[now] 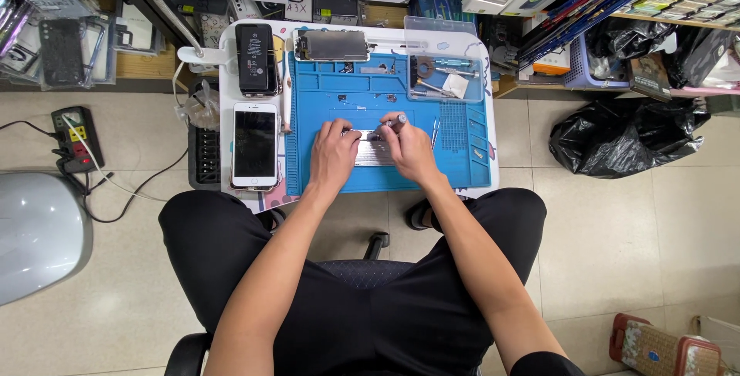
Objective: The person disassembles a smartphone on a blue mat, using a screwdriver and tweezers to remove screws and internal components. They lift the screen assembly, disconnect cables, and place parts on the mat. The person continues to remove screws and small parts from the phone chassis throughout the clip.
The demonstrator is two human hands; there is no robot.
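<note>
On the blue repair mat (455, 161) that covers most of the small white table (228, 75), a silvery opened phone body (373, 152) lies flat, right in the middle and close to the near edge. The left hand (333, 158) rests on its left end, fingers curled down onto it and pinning it in place. The right hand (408, 148) has its fingers pinched narrow around a grey screwdriver (395, 123), held upright with the tip down on the upper right part of the phone body.

Looks to me like the screw-work stage of a teardown or reassembly, can't tell which, the screws are too small to see. Next move probably calls for keeping the driver dead vertical with light pressure while the other hand keeps the body from sliding.

Other stuff around: a white phone (255, 145) face up left of the mat, a black phone (255, 58) behind it, a detached screen (331, 45) at the far edge, tweezers (435, 132) just right of the hands, and a clear parts tray (445, 75) at the mat's far right corner.
</note>
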